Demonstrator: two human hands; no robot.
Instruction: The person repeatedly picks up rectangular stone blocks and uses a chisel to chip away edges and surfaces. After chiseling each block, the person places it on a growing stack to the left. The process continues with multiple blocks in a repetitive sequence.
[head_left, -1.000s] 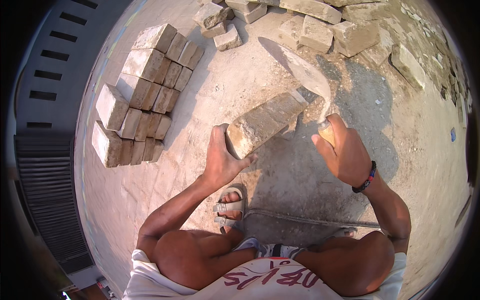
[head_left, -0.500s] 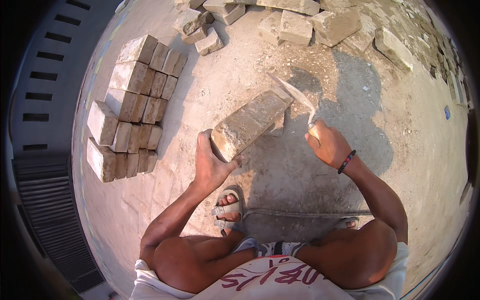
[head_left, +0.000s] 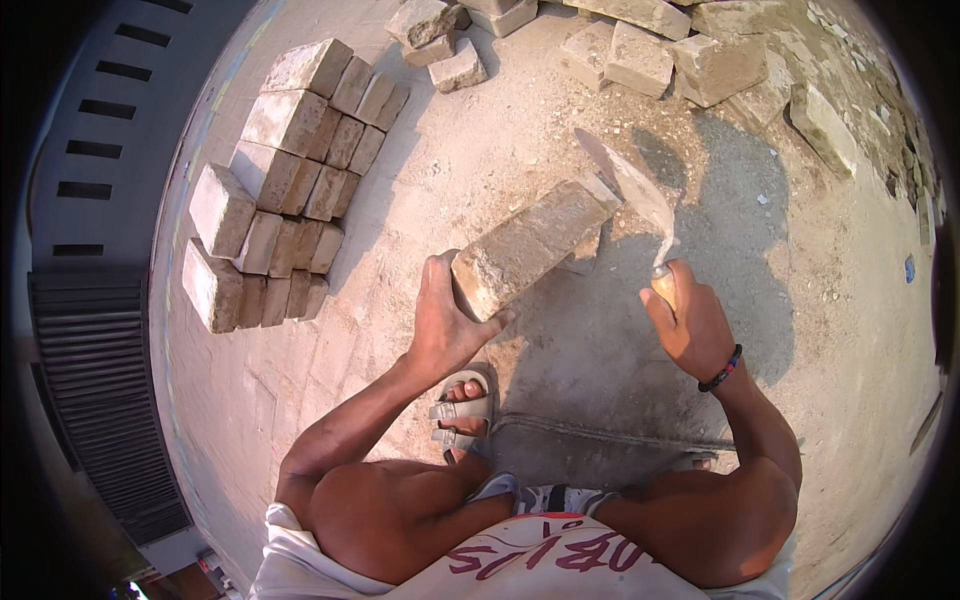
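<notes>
My left hand (head_left: 450, 318) grips the near end of a rough, mortar-stained brick (head_left: 535, 243), thumb on one side and fingers on the other. The brick slants away to the right, its far end over another block (head_left: 583, 250) that is mostly hidden beneath it. A trowel (head_left: 640, 190) with a wooden handle is held in my right hand (head_left: 693, 318), fingers wrapped round the grip. Its pointed metal blade is just beyond the brick's far right end; whether the two touch I cannot tell.
At the left stands a neat stack of bricks (head_left: 285, 165). Loose bricks (head_left: 640, 60) and rubble (head_left: 850, 70) lie along the far side. My sandalled left foot (head_left: 463, 410) is close below my left hand. A dark slatted gate (head_left: 105, 400) borders the far left.
The trowel blade has turned so more of its flat face shows, and my right hand sits slightly lower. The brick stays in my left hand; the whole view has shifted a little.
</notes>
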